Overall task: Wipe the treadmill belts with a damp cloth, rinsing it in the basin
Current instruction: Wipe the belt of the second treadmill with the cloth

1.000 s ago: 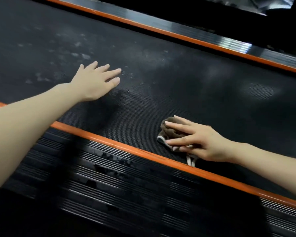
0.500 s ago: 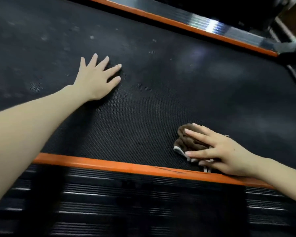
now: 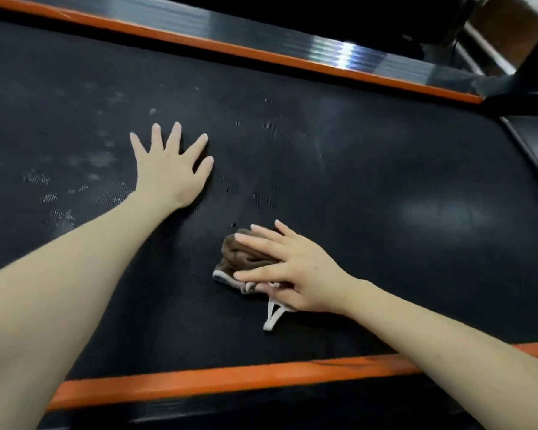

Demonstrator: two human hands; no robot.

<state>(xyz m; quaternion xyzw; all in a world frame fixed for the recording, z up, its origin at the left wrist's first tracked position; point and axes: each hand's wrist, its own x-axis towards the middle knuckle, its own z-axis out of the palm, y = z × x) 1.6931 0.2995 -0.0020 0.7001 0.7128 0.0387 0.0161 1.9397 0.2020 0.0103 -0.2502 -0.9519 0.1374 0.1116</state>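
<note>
My right hand (image 3: 295,271) presses the brown cloth (image 3: 243,256) (white-edged) flat under straight fingers (image 3: 261,235). Up-left of those fingers, my left hand (image 3: 171,169) lies on the belt (image 3: 354,181), fingers splayed wide.

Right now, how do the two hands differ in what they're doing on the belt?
The left hand lies flat, fingers spread, bare on the belt; the right hand presses straight fingers onto the brown cloth. The left hand sits farther up the belt beside pale smudges; the right hand is nearer the orange strip. Both are open, palm down.
</note>
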